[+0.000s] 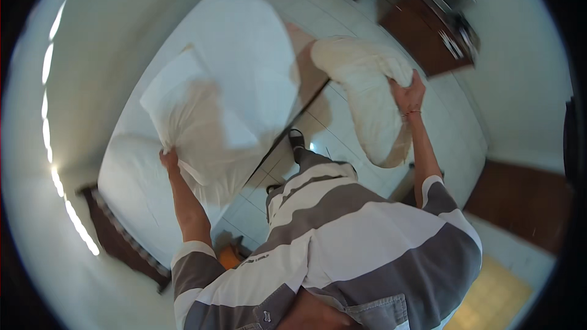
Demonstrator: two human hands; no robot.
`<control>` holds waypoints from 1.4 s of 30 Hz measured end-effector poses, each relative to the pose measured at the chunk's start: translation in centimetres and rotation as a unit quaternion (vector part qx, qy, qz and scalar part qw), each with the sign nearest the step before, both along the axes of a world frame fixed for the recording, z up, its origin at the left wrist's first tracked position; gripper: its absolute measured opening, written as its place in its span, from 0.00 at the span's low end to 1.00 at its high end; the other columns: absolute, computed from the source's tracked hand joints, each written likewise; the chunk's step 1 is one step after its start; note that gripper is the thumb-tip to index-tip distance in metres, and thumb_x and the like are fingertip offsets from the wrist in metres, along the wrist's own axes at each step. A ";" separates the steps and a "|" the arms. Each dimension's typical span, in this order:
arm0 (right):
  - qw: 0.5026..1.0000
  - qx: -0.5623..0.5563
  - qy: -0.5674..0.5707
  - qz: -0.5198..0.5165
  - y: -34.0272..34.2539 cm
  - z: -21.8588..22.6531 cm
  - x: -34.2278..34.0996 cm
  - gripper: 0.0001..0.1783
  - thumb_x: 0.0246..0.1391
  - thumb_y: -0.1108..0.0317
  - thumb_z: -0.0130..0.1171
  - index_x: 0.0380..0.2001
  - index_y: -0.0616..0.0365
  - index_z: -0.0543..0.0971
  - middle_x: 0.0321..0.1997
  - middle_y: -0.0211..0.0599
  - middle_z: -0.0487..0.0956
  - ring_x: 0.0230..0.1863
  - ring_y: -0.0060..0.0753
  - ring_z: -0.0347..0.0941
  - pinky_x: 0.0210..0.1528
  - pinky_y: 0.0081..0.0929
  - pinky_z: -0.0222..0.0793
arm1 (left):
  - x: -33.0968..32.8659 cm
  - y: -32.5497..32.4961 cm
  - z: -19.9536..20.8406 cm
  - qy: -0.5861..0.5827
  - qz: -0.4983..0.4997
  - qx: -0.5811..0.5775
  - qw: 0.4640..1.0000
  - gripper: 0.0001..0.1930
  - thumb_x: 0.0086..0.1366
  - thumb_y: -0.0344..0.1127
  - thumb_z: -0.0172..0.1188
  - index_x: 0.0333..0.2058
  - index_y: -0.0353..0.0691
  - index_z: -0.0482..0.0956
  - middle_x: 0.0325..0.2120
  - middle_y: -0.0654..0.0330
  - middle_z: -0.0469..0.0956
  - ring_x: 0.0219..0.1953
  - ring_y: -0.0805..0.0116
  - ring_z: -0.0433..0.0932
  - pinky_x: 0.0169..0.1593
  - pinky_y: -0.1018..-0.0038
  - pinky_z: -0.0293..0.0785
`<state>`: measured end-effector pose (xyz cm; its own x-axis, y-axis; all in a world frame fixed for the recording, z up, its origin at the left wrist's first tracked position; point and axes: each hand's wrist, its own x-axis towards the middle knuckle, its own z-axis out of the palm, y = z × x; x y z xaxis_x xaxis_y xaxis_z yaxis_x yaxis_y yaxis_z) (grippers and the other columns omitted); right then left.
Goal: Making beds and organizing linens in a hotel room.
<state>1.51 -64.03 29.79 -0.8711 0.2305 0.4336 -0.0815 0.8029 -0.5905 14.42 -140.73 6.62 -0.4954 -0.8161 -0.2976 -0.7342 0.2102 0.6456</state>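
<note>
My left hand (169, 157) is closed on the gathered edge of a limp white pillowcase (199, 119), which spreads over the bed on my left. Beneath it lies the white-sheeted bed (244, 30). Out to the right, my right hand (409, 93) grips an off-white pillow (361, 79) by its side. That pillow is bare, bent into a curve and faintly stained, and it hangs above the tiled floor beside the bed. Some fingers of both hands are hidden in the cloth.
A dark wooden headboard (116, 238) stands at the bed's near left end. Along the far right wall is a brown cabinet (422, 30) with a boxy screen on top. Brown furniture (520, 205) stands at right. An orange object (231, 256) sits low by the bed. Pale tiles (336, 131) cover the floor.
</note>
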 end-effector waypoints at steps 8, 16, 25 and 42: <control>0.932 -0.064 -0.107 -0.342 6.1 -4.0 23.2 0.32 0.38 0.54 0.76 0.43 0.63 0.78 0.36 0.52 0.84 0.41 0.55 0.81 0.43 0.40 0.76 | -16.8 13.2 -13.5 -0.172 -0.345 0.054 0.921 0.33 0.63 0.45 0.62 0.64 0.35 0.67 0.58 0.46 0.73 0.57 0.51 0.73 0.61 0.57 0.68; 0.740 0.092 0.023 -0.666 12.9 1.4 43.1 0.27 0.39 0.50 0.75 0.36 0.59 0.81 0.32 0.53 0.82 0.37 0.59 0.80 0.36 0.44 0.74 | -27.5 28.2 -15.8 -0.295 -0.485 0.122 0.814 0.30 0.64 0.51 0.59 0.57 0.35 0.76 0.55 0.50 0.76 0.57 0.50 0.72 0.61 0.62 0.65; 0.466 0.068 -0.207 -0.858 21.7 3.9 65.3 0.39 0.49 0.42 0.65 0.52 0.65 0.74 0.47 0.63 0.79 0.50 0.62 0.77 0.52 0.49 0.73 | -31.0 26.1 -14.2 -0.236 -0.577 0.104 0.775 0.27 0.65 0.46 0.58 0.57 0.33 0.75 0.56 0.50 0.76 0.57 0.54 0.73 0.60 0.62 0.67; 0.797 -0.149 -0.555 -0.185 8.5 -26.9 48.6 0.26 0.57 0.51 0.59 0.47 0.63 0.82 0.48 0.54 0.82 0.54 0.54 0.76 0.59 0.39 0.68 | -7.7 7.6 -15.2 -0.308 -0.088 0.165 0.933 0.63 0.52 0.67 0.66 0.72 0.38 0.38 0.70 0.43 0.50 0.68 0.36 0.55 0.60 0.38 0.64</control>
<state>50.11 -55.54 2.92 -0.5288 0.5094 -0.6788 0.8336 0.4621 -0.3026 6.74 -133.16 -8.58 -0.2655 -0.5516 -0.7907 -0.9600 0.2269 0.1640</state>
